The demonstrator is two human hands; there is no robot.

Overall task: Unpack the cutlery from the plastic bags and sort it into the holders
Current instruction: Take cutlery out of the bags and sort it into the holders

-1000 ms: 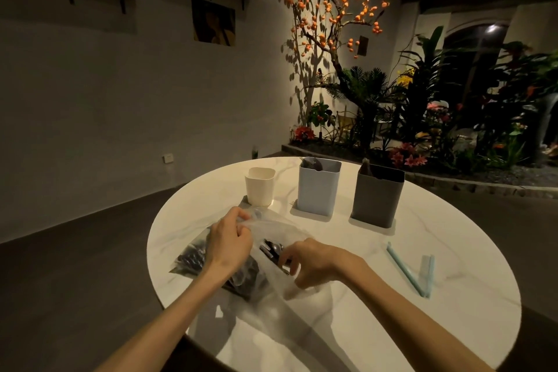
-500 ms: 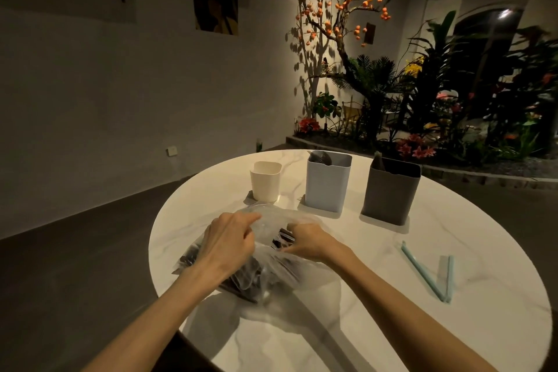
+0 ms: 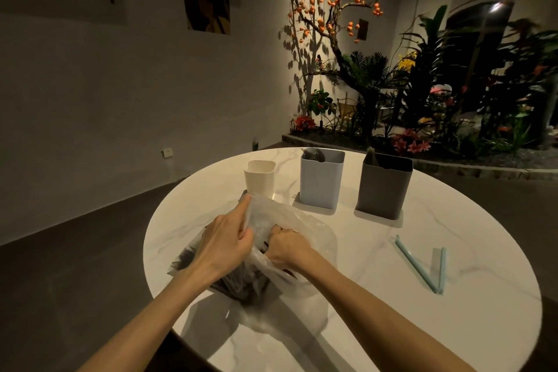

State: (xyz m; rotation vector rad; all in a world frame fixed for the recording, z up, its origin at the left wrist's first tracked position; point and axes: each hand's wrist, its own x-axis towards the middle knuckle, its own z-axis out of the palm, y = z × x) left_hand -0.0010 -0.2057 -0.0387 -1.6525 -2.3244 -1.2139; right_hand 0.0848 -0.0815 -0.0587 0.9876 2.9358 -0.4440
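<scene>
three holders stand in a row at the far side of the round table (image 3: 377, 296): a cream holder (image 3: 259, 179) on the left, a blue holder (image 3: 321, 180) in the middle with dark cutlery showing over its rim, a grey holder (image 3: 384, 187) on the right with one handle poking up. the bag (image 3: 290, 226) of dark cutlery (image 3: 241, 281) lies on the table just in front of me, nearer than the holders. my left hand (image 3: 225, 243) pinches the bag's clear plastic and lifts its mouth. my right hand (image 3: 288, 246) is pushed into the opening; its fingers are hidden by the plastic, so i cannot tell what they hold. a pale blue clip (image 3: 422, 266), spread in a v, lies to the right.
</scene>
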